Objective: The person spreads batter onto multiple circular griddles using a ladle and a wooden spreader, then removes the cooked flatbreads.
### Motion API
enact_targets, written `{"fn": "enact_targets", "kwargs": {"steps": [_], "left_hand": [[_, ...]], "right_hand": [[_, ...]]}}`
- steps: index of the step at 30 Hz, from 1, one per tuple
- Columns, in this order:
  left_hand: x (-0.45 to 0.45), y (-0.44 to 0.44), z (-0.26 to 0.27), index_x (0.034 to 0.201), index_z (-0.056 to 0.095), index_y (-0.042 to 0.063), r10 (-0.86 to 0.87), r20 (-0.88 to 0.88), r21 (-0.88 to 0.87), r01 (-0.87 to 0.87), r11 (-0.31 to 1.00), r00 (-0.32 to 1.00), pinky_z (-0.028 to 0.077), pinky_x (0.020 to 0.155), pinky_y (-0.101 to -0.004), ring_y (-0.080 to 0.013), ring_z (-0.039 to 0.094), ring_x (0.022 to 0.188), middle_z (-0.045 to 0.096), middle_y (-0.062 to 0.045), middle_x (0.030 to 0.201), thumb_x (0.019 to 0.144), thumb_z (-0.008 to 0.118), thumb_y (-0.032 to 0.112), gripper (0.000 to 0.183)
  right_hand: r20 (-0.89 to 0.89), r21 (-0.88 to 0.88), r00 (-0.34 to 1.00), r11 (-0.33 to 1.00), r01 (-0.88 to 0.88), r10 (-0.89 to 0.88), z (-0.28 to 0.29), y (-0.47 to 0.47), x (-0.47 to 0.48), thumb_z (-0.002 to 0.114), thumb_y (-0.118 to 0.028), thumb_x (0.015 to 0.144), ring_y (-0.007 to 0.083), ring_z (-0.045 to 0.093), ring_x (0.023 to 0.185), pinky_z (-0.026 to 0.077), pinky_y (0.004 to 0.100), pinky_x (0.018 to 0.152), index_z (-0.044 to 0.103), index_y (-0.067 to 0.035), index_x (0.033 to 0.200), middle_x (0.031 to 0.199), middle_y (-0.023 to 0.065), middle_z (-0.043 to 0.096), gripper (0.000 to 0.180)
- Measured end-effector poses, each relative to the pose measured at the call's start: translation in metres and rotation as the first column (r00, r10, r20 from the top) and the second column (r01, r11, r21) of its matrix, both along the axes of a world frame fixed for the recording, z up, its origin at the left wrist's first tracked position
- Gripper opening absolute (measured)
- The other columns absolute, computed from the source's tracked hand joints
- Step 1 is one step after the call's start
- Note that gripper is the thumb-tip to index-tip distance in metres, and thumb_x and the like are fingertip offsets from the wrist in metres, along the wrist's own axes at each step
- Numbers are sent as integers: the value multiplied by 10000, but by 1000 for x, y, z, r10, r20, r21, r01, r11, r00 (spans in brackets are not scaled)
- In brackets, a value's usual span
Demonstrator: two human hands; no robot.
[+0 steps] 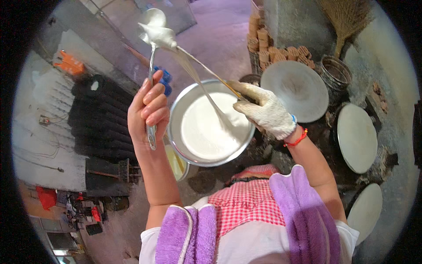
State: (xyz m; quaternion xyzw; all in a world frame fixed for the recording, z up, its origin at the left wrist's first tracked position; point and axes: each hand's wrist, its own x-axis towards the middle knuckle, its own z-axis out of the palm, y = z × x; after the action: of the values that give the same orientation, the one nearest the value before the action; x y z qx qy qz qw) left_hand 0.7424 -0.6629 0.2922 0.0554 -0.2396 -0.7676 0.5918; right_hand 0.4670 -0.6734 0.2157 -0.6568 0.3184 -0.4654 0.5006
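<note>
My bare left hand grips the metal handle of a ladle, raised on the far left side of a metal bowl. Thick white batter coats the ladle's head and hides its shape. My right hand, in a white knitted work glove, holds a thin stick by its yellowish end; the tip meets the batter at the ladle. From there a stretchy strand hangs down into the smooth white batter that fills much of the bowl.
Round flat griddle plates stand to the right, with more along the wall. Behind are stacked clay-coloured honeycomb briquettes, a bucket and a straw broom. A smaller container with pale yellow contents sits beside the bowl.
</note>
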Motion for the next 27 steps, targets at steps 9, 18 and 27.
{"fn": "enact_targets", "kwargs": {"steps": [9, 18, 27], "left_hand": [[32, 7, -116, 1369, 399, -99, -230, -188, 502, 294, 813, 955, 357, 383, -227, -68, 413, 510, 437, -35, 769, 1074, 355, 174, 405], [75, -43, -181, 1392, 256, -201, -149, -451, 724, 458, 516, 880, 427, 433, -291, -140, 472, 534, 437, -83, 785, 1064, 283, 125, 463], [-163, -154, -161, 1425, 393, -11, -518, 546, 325, 404, 855, 658, 257, 354, -206, -43, 296, 429, 343, 26, 635, 1034, 442, 109, 412]], "right_hand": [[619, 659, 784, 506, -556, 56, -150, -28, -6, 646, -273, 931, 28, 461, 438, 337, 158, 335, 330, -148, 1516, 914, 75, 622, 677], [155, 871, 983, 455, -183, 100, -229, 88, -101, 584, -184, 892, 177, 601, 1070, 468, 332, 963, 450, 35, 1435, 1271, 151, 619, 600], [-103, 530, 621, 486, 696, -777, -130, 69, -166, 646, -50, 895, 130, 590, 1025, 467, 247, 883, 453, 35, 1415, 1263, 109, 609, 562]]}}
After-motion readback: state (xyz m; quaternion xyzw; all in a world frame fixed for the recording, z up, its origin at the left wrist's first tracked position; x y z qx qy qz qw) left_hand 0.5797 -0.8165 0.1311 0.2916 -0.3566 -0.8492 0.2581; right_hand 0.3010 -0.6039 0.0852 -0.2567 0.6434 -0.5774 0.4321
